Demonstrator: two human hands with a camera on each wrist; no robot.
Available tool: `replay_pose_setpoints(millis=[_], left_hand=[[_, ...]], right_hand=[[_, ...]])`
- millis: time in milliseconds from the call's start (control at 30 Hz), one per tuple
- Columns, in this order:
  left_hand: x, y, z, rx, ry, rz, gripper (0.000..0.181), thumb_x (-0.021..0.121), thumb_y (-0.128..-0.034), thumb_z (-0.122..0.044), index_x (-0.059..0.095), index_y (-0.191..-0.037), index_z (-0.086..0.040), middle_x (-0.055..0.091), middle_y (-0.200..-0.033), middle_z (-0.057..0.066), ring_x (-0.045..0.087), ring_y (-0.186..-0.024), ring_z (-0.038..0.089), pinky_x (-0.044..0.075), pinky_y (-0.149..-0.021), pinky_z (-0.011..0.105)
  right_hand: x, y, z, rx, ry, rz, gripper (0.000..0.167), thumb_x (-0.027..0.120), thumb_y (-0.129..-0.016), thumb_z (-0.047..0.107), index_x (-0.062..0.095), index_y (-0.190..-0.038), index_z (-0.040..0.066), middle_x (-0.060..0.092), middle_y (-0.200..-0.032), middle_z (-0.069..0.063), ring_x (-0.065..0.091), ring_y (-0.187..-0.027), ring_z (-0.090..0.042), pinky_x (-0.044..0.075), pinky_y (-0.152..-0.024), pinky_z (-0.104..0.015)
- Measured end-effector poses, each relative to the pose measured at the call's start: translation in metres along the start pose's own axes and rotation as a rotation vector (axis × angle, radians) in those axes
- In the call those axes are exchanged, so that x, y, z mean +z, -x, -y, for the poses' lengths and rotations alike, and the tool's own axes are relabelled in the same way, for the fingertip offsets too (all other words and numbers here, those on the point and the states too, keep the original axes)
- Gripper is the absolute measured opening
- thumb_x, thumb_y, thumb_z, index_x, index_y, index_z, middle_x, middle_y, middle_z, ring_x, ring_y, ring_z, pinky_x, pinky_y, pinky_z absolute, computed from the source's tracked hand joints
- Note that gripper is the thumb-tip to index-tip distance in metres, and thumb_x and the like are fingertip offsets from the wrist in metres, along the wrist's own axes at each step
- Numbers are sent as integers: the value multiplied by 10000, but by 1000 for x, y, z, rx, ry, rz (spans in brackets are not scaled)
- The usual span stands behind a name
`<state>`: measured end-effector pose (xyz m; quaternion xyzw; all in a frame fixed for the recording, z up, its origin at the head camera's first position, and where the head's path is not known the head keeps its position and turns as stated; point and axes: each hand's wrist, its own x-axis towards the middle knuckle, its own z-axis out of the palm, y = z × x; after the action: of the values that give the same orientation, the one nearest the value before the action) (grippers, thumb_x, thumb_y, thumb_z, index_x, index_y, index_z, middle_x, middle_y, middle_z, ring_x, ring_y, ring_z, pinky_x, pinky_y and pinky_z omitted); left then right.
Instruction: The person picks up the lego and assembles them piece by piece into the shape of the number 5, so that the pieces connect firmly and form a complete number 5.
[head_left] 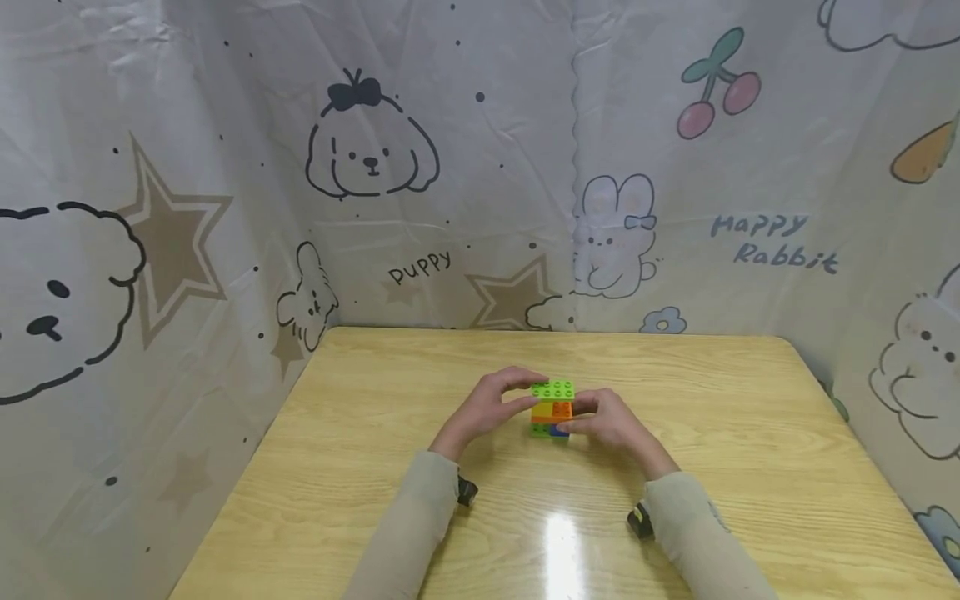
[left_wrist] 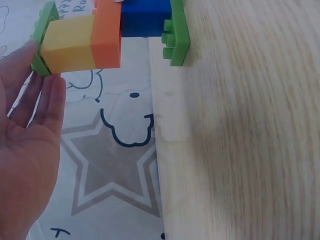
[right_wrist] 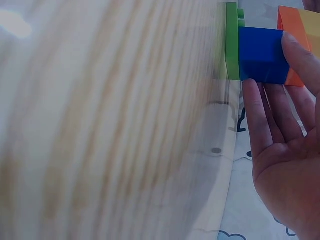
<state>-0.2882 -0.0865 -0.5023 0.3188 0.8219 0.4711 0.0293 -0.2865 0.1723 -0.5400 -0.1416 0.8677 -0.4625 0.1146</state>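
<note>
A stack of toy building bricks stands on the table. Its base is a green plate (head_left: 540,431), with a blue brick (right_wrist: 262,55) standing on one part and studs showing beside it. Above come an orange brick (left_wrist: 106,40) and a yellow brick (left_wrist: 69,44). On top lies a light green plate (head_left: 553,390); my left hand (head_left: 486,406) pinches it from the left between thumb and fingers. From the right, my right hand (head_left: 611,418) grips the blue brick, its thumb on the near side and fingers behind.
The light wooden table (head_left: 337,492) extends around the stack. A cloth (head_left: 480,167) printed with cartoon animals hangs behind the table and at its sides. Dark wrist devices (head_left: 640,521) sit under both sleeves.
</note>
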Motion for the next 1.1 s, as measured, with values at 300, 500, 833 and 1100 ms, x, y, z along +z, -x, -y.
replay_pose_setpoints(millis=[300, 500, 833, 1100], left_hand=[[5, 2, 2, -8, 16, -20, 345, 688, -1012, -239, 689, -1350, -173, 676, -1356, -30, 618, -1283, 182, 485, -1143, 409], [8, 0, 4, -24, 13, -58, 337, 711, -995, -257, 709, -1329, -215, 692, -1317, -61, 638, -1245, 171, 508, -1117, 407], [8, 0, 3, -29, 18, -68, 329, 711, -995, -256, 716, -1323, -231, 703, -1303, -57, 646, -1221, 170, 514, -1110, 422], [8, 1, 1, -50, -19, -71, 339, 719, -988, -242, 715, -1325, -206, 702, -1313, -51, 648, -1220, 180, 511, -1112, 417]], right_hand=[[-1, 3, -1, -12, 14, 5, 340, 868, -851, 266, 775, -1147, 128, 780, -1124, -51, 693, -1150, -299, 441, -1112, -633], [0, 1, -1, -16, 19, -5, 323, 868, -851, 265, 780, -1135, 140, 784, -1116, -39, 693, -1158, -296, 438, -1123, -620], [-1, 1, 2, -7, -5, -13, 312, 870, -847, 230, 783, -1127, 122, 787, -1098, -42, 698, -1130, -278, 447, -1116, -604], [0, 2, 2, -5, -1, -10, 327, 865, -851, 226, 776, -1146, 118, 782, -1115, -53, 691, -1152, -301, 424, -1127, -633]])
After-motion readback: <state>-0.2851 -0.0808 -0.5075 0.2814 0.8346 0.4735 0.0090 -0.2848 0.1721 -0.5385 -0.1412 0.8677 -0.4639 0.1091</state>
